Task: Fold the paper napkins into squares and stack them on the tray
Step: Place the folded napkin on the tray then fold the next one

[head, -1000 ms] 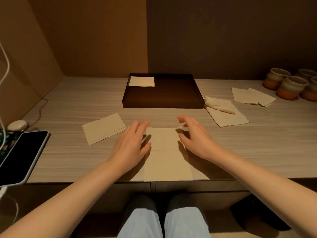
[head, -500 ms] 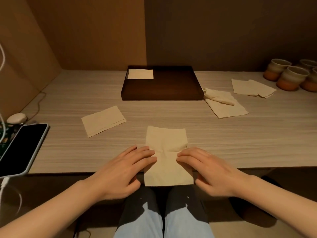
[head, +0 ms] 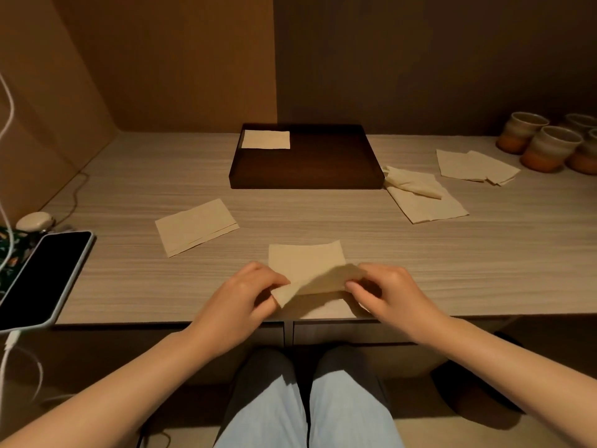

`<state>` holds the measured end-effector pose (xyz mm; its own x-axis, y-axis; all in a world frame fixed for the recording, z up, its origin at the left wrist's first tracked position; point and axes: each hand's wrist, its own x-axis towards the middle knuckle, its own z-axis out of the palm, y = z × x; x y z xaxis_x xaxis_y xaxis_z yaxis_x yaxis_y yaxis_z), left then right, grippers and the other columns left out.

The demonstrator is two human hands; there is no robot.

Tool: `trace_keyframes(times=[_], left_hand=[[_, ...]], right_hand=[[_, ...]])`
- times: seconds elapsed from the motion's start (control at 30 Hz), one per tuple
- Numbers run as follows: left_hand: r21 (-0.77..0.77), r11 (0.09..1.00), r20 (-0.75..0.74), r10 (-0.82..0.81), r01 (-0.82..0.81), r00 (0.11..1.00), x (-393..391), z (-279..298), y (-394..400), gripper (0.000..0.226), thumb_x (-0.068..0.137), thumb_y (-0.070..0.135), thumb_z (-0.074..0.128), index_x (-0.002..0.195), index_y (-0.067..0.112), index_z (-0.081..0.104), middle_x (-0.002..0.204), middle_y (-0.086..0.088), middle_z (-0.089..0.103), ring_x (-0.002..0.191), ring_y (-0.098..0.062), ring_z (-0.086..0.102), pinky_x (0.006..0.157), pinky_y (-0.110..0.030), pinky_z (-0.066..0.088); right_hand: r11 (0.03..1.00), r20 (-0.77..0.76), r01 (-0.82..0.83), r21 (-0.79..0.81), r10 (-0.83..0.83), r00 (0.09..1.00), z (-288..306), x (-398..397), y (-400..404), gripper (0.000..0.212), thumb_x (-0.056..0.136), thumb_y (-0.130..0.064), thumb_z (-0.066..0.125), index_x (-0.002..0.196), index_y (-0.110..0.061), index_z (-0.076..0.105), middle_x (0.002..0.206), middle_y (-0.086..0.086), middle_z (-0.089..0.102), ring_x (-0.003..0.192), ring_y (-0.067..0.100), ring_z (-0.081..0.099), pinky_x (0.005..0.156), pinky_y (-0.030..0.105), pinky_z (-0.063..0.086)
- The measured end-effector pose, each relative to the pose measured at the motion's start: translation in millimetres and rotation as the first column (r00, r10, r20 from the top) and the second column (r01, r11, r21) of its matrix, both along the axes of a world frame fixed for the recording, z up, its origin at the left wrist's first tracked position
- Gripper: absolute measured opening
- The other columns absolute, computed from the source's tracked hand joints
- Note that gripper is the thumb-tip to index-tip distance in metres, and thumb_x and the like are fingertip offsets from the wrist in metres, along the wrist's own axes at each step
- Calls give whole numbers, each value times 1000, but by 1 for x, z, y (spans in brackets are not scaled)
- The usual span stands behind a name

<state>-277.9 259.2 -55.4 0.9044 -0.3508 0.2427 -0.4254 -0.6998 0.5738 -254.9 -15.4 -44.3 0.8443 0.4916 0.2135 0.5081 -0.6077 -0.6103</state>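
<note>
Your left hand [head: 240, 294] and right hand [head: 389, 292] each pinch a near corner of the napkin [head: 305, 265], grip closed on paper, near edge lifted off the tabletop [head: 323, 215] w/ far half lying flat. One folded square [head: 265, 139] sits in the tray [head: 329, 171], far-left corner.

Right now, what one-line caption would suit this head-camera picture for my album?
Both hands, left hand and right hand, lift a napkin's near edge to fold it, tray waiting beyond.
</note>
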Motion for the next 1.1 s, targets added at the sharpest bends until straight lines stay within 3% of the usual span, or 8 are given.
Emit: trace_keyframes(times=[0.17,0.27,0.57,0.67,0.83,0.97,1.03,1.1], left_hand=[[-121,958,-52,255,-259,966,12,3,-12,15,89,29,60,101,23,65,81,4,62,80,-10,58,73,-36,51],[-150,930,-82,326,-335,942,15,5,-17,34,88,25,64,122,18,61,76,3,64,79,-11,60,76,-35,52],[-137,924,-57,353,-357,934,17,8,-14,55,89,27,64,139,24,41,92,13,58,92,-5,54,83,-26,46],[-30,959,76,282,-280,956,12,9,-14,51,90,27,60,138,24,41,110,16,48,102,-1,43,87,-24,41],[229,973,140,1,-33,990,-3,4,-19,41,94,39,43,132,25,48,131,9,48,122,-3,40,100,-28,42],[374,925,44,-90,67,995,-10,-2,-23,60,96,55,25,149,28,29,157,8,24,145,-9,13,115,-26,6],[399,913,41,-114,89,993,-12,-6,-20,61,97,57,26,151,29,23,158,10,16,146,-7,5,113,-24,-3],[442,892,96,-147,90,985,-14,-6,-17,58,95,52,41,148,29,32,155,10,27,144,-10,19,116,-28,7]], right_hand=[[962,-86,269,49,-265,961,3,12,21,20,91,-24,63,72,-24,57,59,-7,59,57,4,53,58,17,38],[941,-167,337,19,-330,929,3,17,30,6,90,-25,64,95,-20,65,64,-6,67,66,2,62,66,17,43],[937,-204,348,-36,-348,915,8,17,34,31,92,-14,58,123,-14,58,76,-2,66,73,5,59,63,13,40],[934,-177,354,-50,-358,917,10,12,31,41,92,-14,57,133,-14,50,87,-5,63,80,4,57,67,10,38],[945,144,251,-211,-223,964,13,-2,31,44,94,-20,51,138,-18,44,128,-6,47,119,8,42,93,25,44],[929,138,69,-364,-20,990,4,-10,36,49,99,-38,44,144,-20,40,147,-3,40,137,10,33,114,29,29],[910,138,26,-414,35,990,-2,-15,33,54,99,-45,41,147,-20,37,153,-2,34,142,13,27,115,27,18],[891,188,8,-454,87,978,-7,-20,28,55,98,-48,42,145,-20,40,151,0,38,140,15,33,114,29,19]])
